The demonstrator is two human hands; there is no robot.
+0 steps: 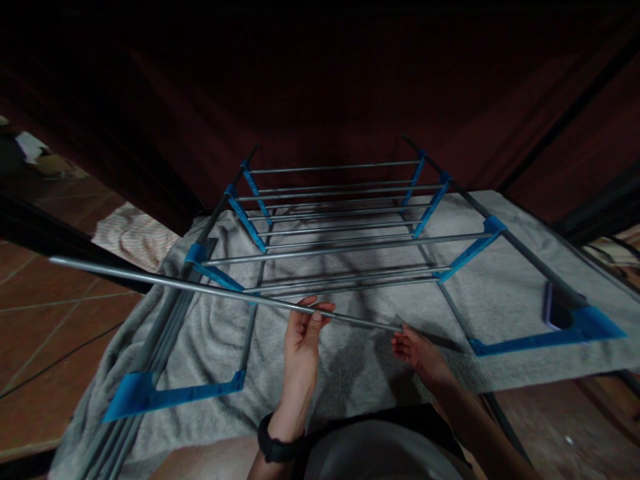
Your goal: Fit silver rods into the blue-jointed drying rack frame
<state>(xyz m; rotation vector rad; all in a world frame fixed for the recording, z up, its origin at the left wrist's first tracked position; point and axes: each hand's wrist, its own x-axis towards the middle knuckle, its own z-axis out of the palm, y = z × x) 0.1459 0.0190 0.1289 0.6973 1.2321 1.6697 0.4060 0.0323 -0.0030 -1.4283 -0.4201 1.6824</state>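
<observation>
A long thin metal rod runs from far left across the middle, slanting down to the right. My left hand, with a black band at the wrist, pinches the rod near its middle between thumb and fingers. My right hand is curled around the rod's right end, close to the grey towel. Beyond both hands stands a rack of grey rods held in blue plastic brackets, with a blue side piece at the near left and another blue side piece at the right.
The grey towel lies on a reddish tiled floor. A dark red curtain hangs behind the rack. A striped cloth lies at the left. Several loose grey rods lie along the towel's left edge. A dark cable crosses the floor at left.
</observation>
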